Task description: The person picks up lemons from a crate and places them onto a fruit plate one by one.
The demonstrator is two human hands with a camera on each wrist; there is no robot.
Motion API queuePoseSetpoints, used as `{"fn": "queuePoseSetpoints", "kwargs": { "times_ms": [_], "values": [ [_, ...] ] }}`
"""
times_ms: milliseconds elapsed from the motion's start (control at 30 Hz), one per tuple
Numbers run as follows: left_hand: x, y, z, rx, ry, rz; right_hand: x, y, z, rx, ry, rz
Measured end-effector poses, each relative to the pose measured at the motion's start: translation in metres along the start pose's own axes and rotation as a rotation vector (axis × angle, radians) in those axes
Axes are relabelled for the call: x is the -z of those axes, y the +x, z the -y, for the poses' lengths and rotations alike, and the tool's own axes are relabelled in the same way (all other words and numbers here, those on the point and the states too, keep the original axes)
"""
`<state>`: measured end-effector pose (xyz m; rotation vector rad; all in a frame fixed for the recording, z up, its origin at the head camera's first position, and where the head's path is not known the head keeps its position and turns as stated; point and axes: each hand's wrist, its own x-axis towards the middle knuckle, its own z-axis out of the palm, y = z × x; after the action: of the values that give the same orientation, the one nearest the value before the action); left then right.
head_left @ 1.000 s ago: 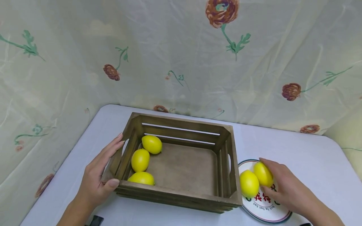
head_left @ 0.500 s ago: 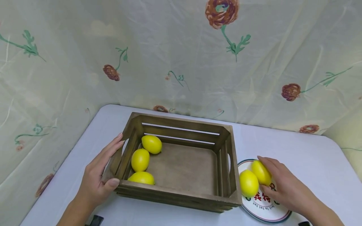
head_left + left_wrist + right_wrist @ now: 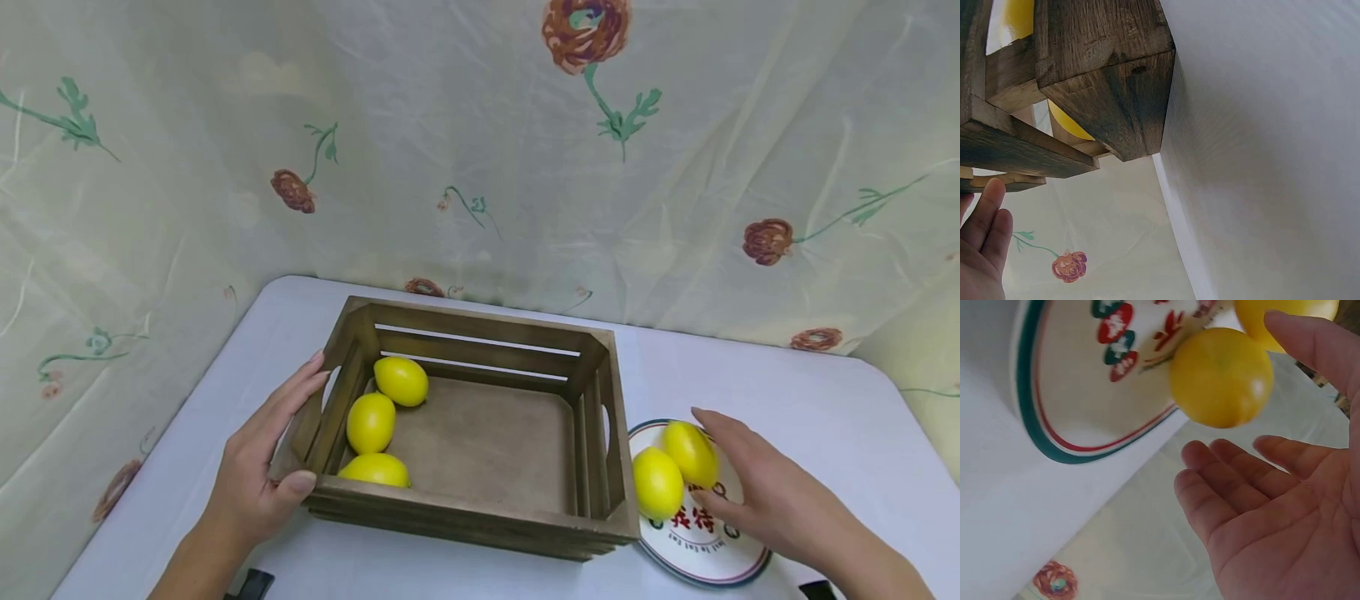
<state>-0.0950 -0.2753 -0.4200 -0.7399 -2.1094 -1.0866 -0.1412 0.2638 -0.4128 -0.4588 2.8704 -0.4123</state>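
My left hand (image 3: 258, 467) lies along the left end of a brown slatted wooden crate (image 3: 465, 518), fingers extended up its side and thumb at the near corner. Three yellow lemons, a far one (image 3: 401, 381), a middle one (image 3: 371, 423) and a near one (image 3: 375, 470), line the crate's left inside. Right of the crate, a white plate (image 3: 712, 554) with coloured rings carries a left lemon (image 3: 658, 483) and a right lemon (image 3: 690, 454) side by side. My right hand (image 3: 772, 492) hovers just right of them, fingers spread. The right wrist view shows its palm bare beside a lemon (image 3: 1221, 378).
A white tabletop (image 3: 810, 408) lies under everything. Behind and to the left hangs a pale floral curtain (image 3: 480, 150). The plate's left edge sits close against the crate's right end. A black strap (image 3: 255, 583) shows at my left wrist.
My right hand has let go of the right lemon and drawn off to the right. That lemon has shifted slightly left on the plate. My left hand stays at the crate.
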Motion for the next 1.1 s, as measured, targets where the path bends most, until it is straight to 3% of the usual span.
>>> {"fn": "queuePoseSetpoints", "kwargs": {
  "times_ms": [167,733,1100],
  "values": [
    [0.000,-0.001,0.001,-0.009,-0.007,-0.003,0.004,-0.005,0.005,0.001,-0.001,-0.011],
    [-0.001,-0.004,0.002,-0.002,0.001,-0.008,0.038,-0.014,0.042,0.127,-0.034,-0.131],
    [0.000,-0.002,0.000,0.011,-0.002,-0.001,0.062,-0.010,0.078,0.285,-0.092,-0.219]
  ]
}}
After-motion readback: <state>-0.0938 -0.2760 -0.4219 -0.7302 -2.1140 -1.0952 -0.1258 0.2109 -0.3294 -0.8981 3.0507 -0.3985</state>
